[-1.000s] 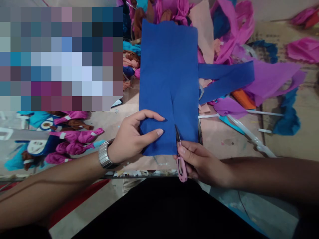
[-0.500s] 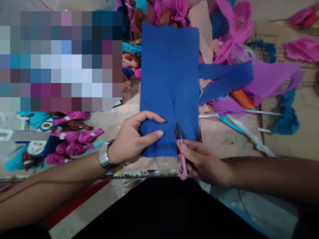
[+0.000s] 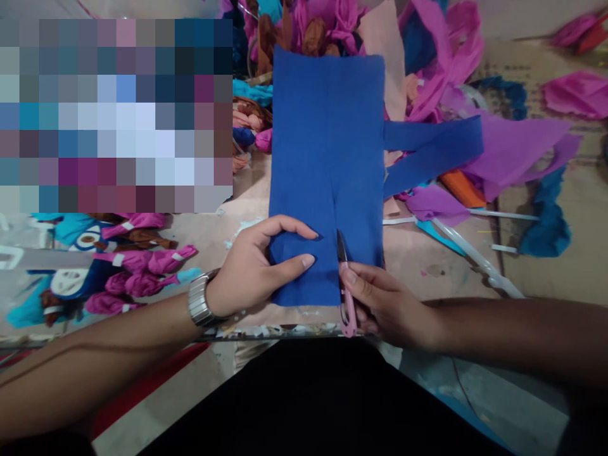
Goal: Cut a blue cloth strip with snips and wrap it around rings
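A blue rectangular sheet, apparently crepe paper (image 3: 327,114), lies in front of me with a slit running up from its near edge. My left hand (image 3: 266,263) grips its lower left part, thumb and index finger on top and apart; the other fingers are hidden, seemingly beneath the sheet. In my right hand (image 3: 380,297) are small scissors with pink handles (image 3: 350,316). Their dark blades (image 3: 341,246) point away from me along the slit, left of my right fingers. How far the blades are parted is hard to make out.
Blue strips (image 3: 437,152) stick out right of the sheet beside purple paper (image 3: 517,145). Several magenta wrapped pieces (image 3: 142,283) lie at left. Crumpled coloured paper (image 3: 342,25) is heaped behind. A clear tube (image 3: 475,259) crosses the right side. The upper left is pixelated.
The sheet has shifted slightly right and toward me, with my left hand moving a little right. The scissors have moved slightly right and are still at the slit.
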Demonstrator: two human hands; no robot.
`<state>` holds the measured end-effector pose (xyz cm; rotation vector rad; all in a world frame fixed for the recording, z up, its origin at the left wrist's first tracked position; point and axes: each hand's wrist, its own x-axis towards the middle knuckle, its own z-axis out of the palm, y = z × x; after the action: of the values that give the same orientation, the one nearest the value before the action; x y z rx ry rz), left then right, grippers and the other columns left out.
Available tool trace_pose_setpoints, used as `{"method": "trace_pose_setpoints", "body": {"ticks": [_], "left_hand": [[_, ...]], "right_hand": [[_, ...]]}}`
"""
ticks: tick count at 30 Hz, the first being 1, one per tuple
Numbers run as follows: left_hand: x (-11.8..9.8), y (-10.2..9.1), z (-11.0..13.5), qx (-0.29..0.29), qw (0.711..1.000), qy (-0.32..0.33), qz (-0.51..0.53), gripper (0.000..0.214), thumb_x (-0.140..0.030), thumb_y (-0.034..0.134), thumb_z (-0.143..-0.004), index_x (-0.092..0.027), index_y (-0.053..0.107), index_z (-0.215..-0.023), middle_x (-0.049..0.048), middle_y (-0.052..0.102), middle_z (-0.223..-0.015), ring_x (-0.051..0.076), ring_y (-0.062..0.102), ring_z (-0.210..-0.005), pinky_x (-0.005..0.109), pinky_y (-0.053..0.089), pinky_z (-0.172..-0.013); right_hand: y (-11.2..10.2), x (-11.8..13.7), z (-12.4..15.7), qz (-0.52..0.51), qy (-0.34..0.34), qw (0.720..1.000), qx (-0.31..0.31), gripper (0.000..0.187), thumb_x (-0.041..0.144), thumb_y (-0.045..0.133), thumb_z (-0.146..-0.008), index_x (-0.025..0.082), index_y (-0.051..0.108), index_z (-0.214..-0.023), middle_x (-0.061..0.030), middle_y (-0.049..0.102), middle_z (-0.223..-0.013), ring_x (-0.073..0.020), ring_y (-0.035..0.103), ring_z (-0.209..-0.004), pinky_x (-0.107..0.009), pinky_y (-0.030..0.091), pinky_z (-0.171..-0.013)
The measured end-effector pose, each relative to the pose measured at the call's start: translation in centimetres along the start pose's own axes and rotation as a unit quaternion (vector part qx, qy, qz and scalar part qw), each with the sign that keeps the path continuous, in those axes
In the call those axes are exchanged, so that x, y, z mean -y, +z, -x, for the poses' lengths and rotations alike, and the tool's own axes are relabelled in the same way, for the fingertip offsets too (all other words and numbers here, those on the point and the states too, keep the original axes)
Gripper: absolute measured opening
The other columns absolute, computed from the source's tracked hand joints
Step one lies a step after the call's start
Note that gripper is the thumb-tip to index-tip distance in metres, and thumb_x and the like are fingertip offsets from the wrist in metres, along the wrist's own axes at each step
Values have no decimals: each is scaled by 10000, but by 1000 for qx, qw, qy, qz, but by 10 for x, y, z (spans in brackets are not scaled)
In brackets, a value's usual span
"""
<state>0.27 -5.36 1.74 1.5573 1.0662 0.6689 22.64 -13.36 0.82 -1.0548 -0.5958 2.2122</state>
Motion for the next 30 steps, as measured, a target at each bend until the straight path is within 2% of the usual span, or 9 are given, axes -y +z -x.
{"method": "trace_pose_setpoints", "body": {"ticks": [5, 9, 14, 16, 18, 23, 30], "left_hand": [[-2, 1, 1, 1, 1000, -2, 9, 256, -358, 836, -878, -223, 751, -1079, 64, 774, -1111, 197, 723, -953, 320, 618, -855], [-2, 1, 1, -5, 1000, -2, 2, 301, -381, 846, -866, -223, 745, -1102, 77, 766, -1139, 223, 719, -998, 356, 626, -892], [3, 0, -6, -49, 998, 28, 1, 353, -409, 767, -941, -258, 710, -1254, 80, 719, -1330, 258, 663, -1259, 417, 552, -1119], [7, -1, -10, -58, 998, 33, 9, 413, -418, 767, -942, -252, 694, -1313, 87, 692, -1404, 270, 623, -1346, 431, 527, -1164], [8, -1, -12, -49, 998, 21, 27, 473, -421, 796, -919, -239, 692, -1343, 99, 684, -1431, 279, 632, -1345, 430, 555, -1133], [5, 1, -9, -7, 996, -46, 79, 508, -410, 845, -875, -238, 730, -1340, 107, 743, -1341, 256, 748, -1112, 367, 663, -901], [-1, 2, -4, -7, 995, -56, 82, 473, -358, 853, -866, -232, 753, -1311, 105, 775, -1272, 250, 767, -1055, 368, 683, -861]], "right_hand": [[0, -1, 0, 8, 3, 1000, 0, 504, 648, 701, -968, 209, 505, -815, 101, 481, -531, -46, 396, -422, -173, 290, -414], [0, -1, -1, 11, 1, 1000, -4, 509, 641, 705, -969, 213, 487, -801, 114, 457, -511, -38, 354, -395, -174, 287, -413], [0, -1, -1, 8, 3, 1000, 0, 515, 654, 727, -945, 214, 498, -805, 109, 462, -515, -45, 382, -404, -175, 277, -408], [0, -1, 0, 5, 5, 1000, -4, 516, 652, 738, -937, 215, 495, -807, 112, 450, -517, -45, 375, -410, -175, 285, -415], [1, -1, 0, 3, 8, 1000, -1, 515, 652, 730, -943, 215, 493, -807, 111, 452, -519, -45, 365, -412, -173, 280, -412], [2, -1, 0, -13, -6, 1000, 6, 501, 653, 711, -956, 212, 516, -822, 103, 478, -538, -43, 333, -417, -164, 259, -392], [-1, -2, -1, 10, -7, 1000, -3, 524, 688, 658, -974, 206, 526, -816, 86, 507, -546, -45, 343, -402, -179, 260, -385]]}}
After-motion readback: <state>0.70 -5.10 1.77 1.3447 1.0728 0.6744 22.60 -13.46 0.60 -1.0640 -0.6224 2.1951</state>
